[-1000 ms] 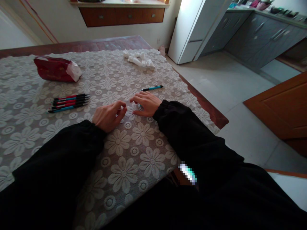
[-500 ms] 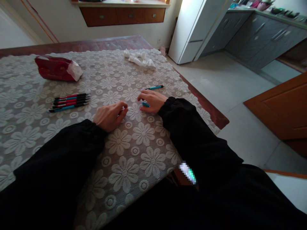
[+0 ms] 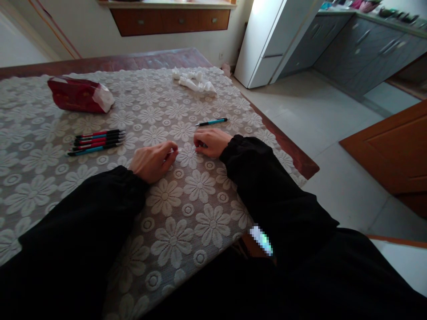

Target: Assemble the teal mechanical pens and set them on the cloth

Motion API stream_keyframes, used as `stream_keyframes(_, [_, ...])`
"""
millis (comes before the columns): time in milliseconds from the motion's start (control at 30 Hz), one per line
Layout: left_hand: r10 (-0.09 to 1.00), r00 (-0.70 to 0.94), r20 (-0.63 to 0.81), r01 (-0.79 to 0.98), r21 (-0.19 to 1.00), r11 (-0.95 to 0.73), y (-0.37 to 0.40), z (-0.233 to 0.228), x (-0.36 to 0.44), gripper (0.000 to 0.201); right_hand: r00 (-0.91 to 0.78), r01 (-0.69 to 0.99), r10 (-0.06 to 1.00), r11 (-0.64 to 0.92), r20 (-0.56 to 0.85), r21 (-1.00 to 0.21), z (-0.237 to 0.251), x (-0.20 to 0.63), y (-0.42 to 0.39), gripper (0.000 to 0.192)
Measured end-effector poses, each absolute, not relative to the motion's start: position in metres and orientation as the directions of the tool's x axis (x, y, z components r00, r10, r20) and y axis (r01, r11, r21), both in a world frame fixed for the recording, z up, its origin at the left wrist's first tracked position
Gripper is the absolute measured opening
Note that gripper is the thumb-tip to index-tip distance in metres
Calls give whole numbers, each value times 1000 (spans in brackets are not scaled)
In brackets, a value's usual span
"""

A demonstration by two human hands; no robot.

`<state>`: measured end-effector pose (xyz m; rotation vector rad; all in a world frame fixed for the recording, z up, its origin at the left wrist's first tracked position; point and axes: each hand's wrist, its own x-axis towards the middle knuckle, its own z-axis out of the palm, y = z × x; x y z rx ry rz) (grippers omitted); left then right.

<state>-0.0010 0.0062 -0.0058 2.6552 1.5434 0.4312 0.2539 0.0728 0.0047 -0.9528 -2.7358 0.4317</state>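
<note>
Your left hand rests on the lace-covered surface with its fingers curled in, pinching a thin pale piece whose tip just shows past the fingertips; what it is, you cannot tell from this view. Your right hand lies just beside it, a short gap between the two, knuckles up and fingers folded under the palm. They look closed around something small, but the hand hides it, so you cannot tell what it grips.

Just beyond your right hand, close to the knuckles but not touching them, a teal pen lies flat on the cloth, running left to right with its dark tip toward the left. Well to the left of your left hand sits a row of pens, red ones and a teal one, side by side and touching, all pointing the same way.

Farther back on the left lies a red tissue pack with white paper sticking out of its right end. Near the far edge is a crumpled white tissue. Both your arms wear black sleeves.
</note>
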Motion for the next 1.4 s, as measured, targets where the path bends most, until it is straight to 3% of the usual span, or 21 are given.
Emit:
stream_keyframes(167, [851, 471, 232, 838, 182, -514, 7, -8, -3, 36, -749, 524, 631, 750, 202, -403, -1, 242, 64, 13])
stream_keyframes(700, [804, 521, 286, 769, 253, -587, 8, -7, -3, 38, -796, 333, 513, 813, 320, -477, -16, 225, 54, 13])
stream_keyframes(1000, [805, 518, 291, 719, 362, -593, 7, -6, -1, 29, -770, 367, 547, 801, 329, -473, -16, 224, 53, 10])
stream_keyframes(1233, [821, 503, 270, 684, 457, -570, 8, -6, -6, 47, -757, 377, 558, 798, 340, -471, -16, 223, 53, 10])
stream_keyframes(1400, [783, 519, 343, 622, 477, -621, 11, -12, -7, 37, -747, 412, 582, 784, 320, -465, -16, 223, 53, 10])
